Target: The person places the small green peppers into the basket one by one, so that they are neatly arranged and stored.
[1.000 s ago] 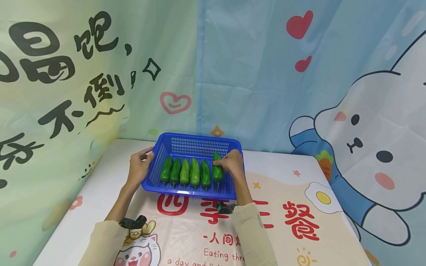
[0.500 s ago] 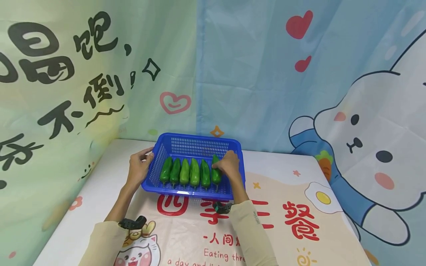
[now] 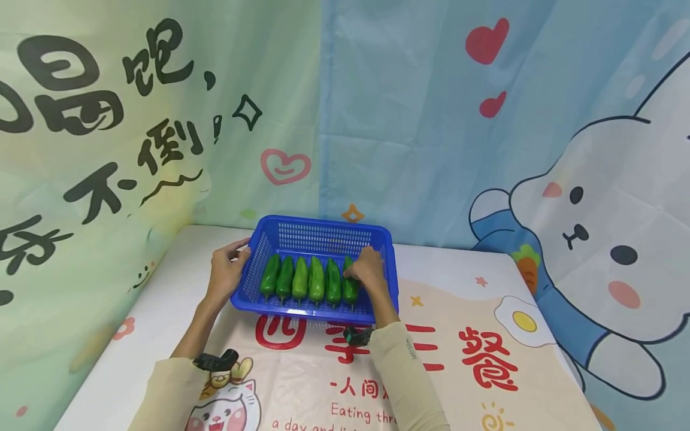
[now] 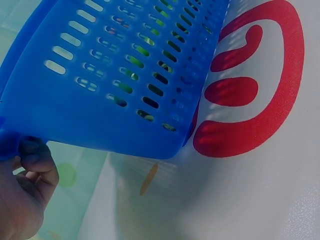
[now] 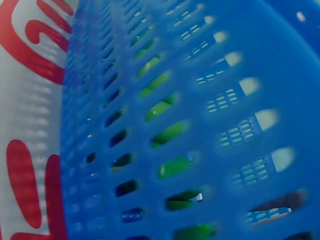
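A blue perforated plastic basket (image 3: 329, 312) holds several long green peppers (image 3: 316, 280) lying side by side in a row, stem ends toward the near wall. My left hand (image 3: 225, 272) grips the basket's left rim, and in the left wrist view its curled fingers (image 4: 42, 167) hook at the rim. Inside the basket at the right end, my right hand (image 3: 369, 268) holds the last green pepper (image 3: 351, 291) by its upper part, thumb across it. The right hand's other fingers are mostly hidden. In the right wrist view the basket wall (image 5: 200, 145) hides most of that hand.
The basket stands at the back of a table covered by a printed cloth (image 3: 302, 383) with red characters and cartoon drawings. Behind it hangs a printed fabric backdrop (image 3: 377, 149), close to the basket's far rim.
The right hand has moved the rightmost pepper slightly left and nearer, bringing it in line beside the others. The left hand stays on the rim.
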Tool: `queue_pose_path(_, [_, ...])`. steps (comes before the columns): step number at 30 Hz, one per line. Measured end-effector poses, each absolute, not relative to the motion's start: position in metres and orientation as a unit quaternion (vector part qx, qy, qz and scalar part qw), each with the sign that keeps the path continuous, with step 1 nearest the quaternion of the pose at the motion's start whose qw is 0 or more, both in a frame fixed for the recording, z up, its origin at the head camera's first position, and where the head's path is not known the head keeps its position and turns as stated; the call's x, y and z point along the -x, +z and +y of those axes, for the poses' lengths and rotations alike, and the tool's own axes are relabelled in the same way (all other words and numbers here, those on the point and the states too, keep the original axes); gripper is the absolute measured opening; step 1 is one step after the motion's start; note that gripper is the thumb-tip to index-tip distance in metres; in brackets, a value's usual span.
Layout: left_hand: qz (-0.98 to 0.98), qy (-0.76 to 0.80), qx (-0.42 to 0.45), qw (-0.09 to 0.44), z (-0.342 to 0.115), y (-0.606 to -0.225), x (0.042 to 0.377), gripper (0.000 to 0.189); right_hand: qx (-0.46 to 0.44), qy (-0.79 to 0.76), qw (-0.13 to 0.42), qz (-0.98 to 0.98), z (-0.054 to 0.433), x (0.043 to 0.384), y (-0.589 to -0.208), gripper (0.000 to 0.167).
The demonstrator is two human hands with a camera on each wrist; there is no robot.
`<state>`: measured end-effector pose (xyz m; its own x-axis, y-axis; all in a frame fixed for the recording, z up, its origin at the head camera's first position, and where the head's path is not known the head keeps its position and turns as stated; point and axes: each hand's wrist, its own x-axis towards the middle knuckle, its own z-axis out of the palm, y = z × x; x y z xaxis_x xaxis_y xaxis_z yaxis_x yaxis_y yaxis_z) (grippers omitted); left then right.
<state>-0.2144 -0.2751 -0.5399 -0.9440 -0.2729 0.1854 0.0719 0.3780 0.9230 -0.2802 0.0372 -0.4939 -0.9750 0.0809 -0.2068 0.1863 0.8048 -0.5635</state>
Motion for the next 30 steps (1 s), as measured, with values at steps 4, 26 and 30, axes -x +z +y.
queue_pose_path(4, [-0.817, -0.552, -0.06, 0.155, -0.274, -0.54, 0.215, 0.04, -0.081, -0.314, 0.107, 0.94, 0.036, 0.281, -0.498, 0.08])
queue_pose_path(26, [-0.82, -0.547, -0.06, 0.156, -0.274, -0.541, 0.216, 0.039, -0.065, -0.305, 0.068, 0.948, 0.043, 0.273, -0.495, 0.072])
queue_pose_path(30, [-0.822, -0.545, -0.062, 0.156, -0.276, -0.541, 0.216, 0.039, -0.064, -0.31, 0.048, 0.947, 0.043, 0.267, -0.488, 0.062])
